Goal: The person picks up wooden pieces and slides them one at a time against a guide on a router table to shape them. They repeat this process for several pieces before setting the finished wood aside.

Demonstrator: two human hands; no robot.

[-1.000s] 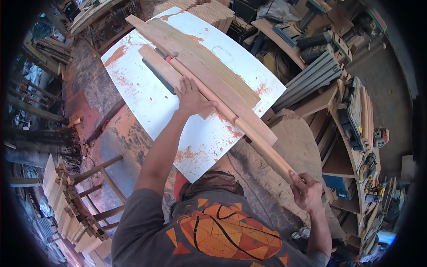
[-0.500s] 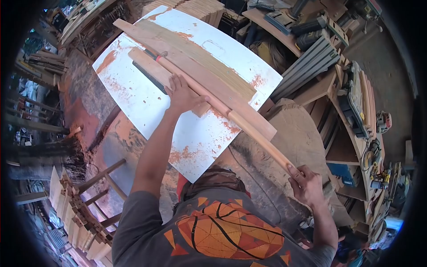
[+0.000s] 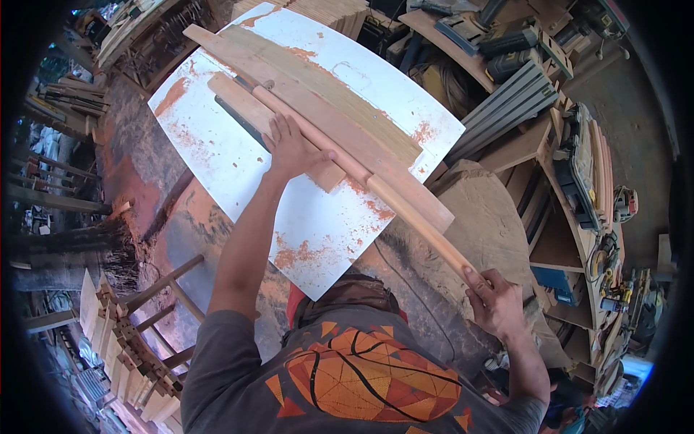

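My right hand point(image 3: 497, 300) grips the near end of a long, rounded wooden strip point(image 3: 416, 213), its thumb on top. That strip runs up and left, its far end meeting a second wooden strip point(image 3: 318, 136) on the white tabletop point(image 3: 318, 239). My left hand point(image 3: 293, 148) lies with fingers spread over a short guide board point(image 3: 242, 103), its thumb resting on the second strip. Along the other side of the strips lies a long flat board point(image 3: 347, 148). Orange sawdust is scattered around the boards.
A large round wood slab point(image 3: 473, 217) stands right of the tabletop. Beyond it are wooden shelves point(image 3: 538, 155) with power tools and stacked metal lengths point(image 3: 499, 108). Stacked cut wood pieces point(image 3: 119, 333) are at lower left. A cable point(image 3: 416, 296) crosses the dusty floor.
The two strips have slid slightly up and left along the long board, with my right hand following. My left hand stays on the guide board. The view has shifted a little.
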